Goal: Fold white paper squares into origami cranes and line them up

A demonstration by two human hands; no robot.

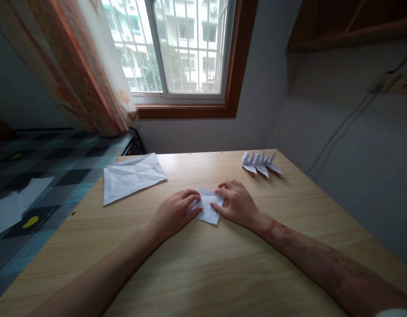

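Observation:
A small folded sheet of white paper (pixel 208 210) lies on the wooden table between my two hands. My left hand (pixel 179 210) grips its left edge, thumb on top and fingers curled at the side. On the right edge, my right hand (pixel 238 202) holds the paper between thumb and bent fingers. Parts of both paper edges are hidden by the fingers. Beyond my right hand stand several folded white paper pieces with pointed tips (pixel 261 164), set close together in a row. Past my left hand lies a larger creased white sheet (pixel 135 174), spread open.
The light wooden table (pixel 203 273) reaches toward a barred window (pixel 190 48). At the left is a bed with a checked cover (pixel 58 158) and white paper (pixel 21 198) on it. A curtain (pixel 91 66) hangs behind. A cable (pixel 338 127) runs down the right wall from a socket.

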